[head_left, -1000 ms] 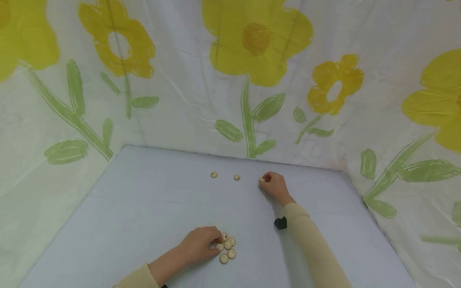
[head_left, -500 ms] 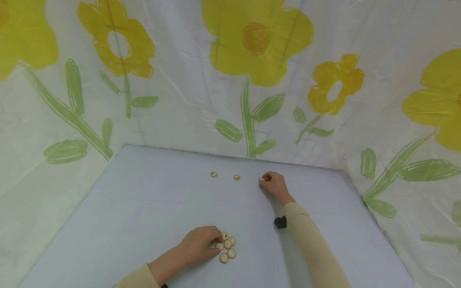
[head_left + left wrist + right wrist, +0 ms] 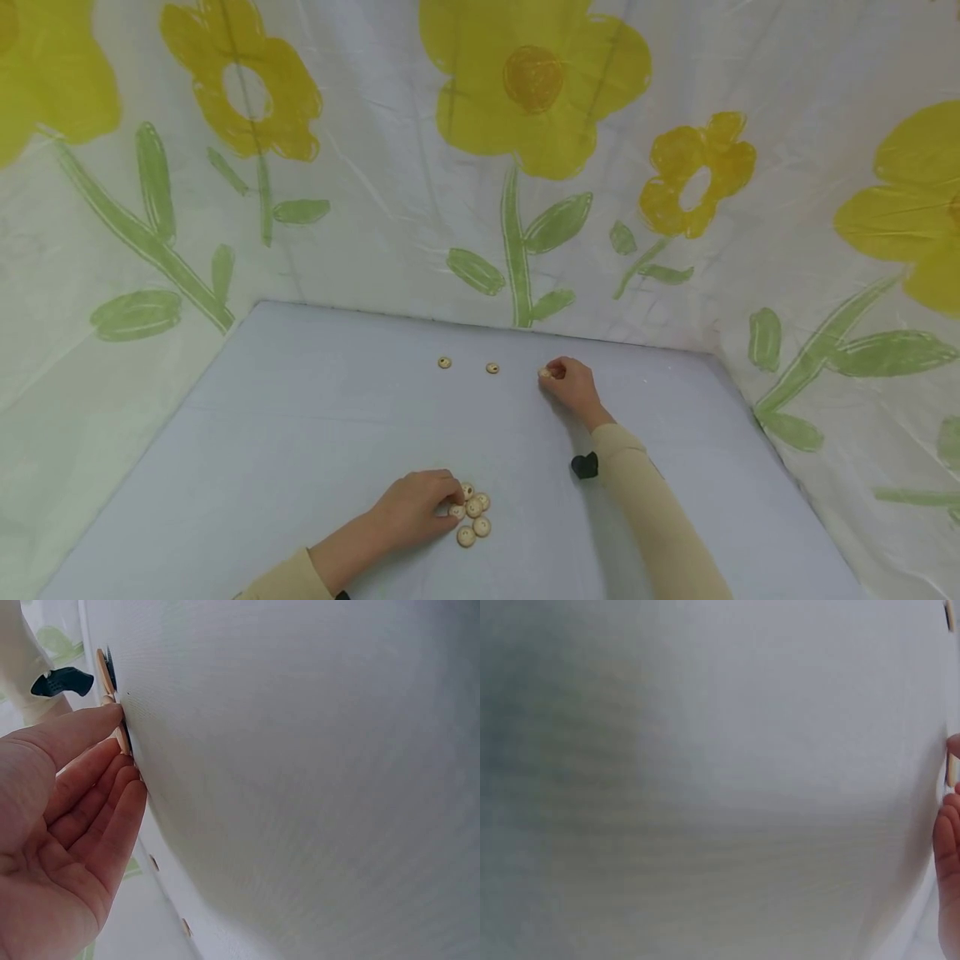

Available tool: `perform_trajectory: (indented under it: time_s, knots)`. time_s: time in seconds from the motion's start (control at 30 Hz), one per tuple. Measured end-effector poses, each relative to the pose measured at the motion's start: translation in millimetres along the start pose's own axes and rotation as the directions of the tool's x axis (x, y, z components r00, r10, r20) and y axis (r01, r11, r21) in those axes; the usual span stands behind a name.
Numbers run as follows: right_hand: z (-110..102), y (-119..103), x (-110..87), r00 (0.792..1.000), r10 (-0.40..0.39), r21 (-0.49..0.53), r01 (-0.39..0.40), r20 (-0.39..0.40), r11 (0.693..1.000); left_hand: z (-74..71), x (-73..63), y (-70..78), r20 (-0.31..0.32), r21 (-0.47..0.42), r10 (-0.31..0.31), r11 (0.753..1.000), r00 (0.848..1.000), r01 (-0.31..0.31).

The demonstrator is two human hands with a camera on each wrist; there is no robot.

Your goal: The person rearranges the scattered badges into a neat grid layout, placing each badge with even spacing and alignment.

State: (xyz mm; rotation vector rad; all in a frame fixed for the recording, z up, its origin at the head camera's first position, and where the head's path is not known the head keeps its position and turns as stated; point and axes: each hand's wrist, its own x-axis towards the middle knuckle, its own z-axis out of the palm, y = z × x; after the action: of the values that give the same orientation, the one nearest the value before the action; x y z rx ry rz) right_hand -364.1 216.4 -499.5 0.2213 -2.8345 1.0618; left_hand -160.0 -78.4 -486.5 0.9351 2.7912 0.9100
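Your right hand (image 3: 573, 390) pinches a wooden disc (image 3: 544, 373) in its fingertips, with two loose discs (image 3: 492, 367) to their left. Your left hand (image 3: 415, 507) pinches another disc (image 3: 456, 512), the pile (image 3: 482, 527) beside its fingertips.

From your head, one camera faces forward and down over your left hand (image 3: 416, 507), right hand (image 3: 574, 388) and the surface (image 3: 322, 425). Your close-set wrist cameras look low along that surface, each sharing its own hand with the head view, the right only at its edge.
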Motion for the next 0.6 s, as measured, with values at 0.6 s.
perform_trajectory:
  time_s: [0.6]
  knots:
    - [1, 4, -17.8, 0.990, 0.120, 0.283, -0.096, -0.070, 0.954, 0.8, 0.6, -0.6, 0.002, 0.006, 0.000, 1.000, 1.000, 0.000]
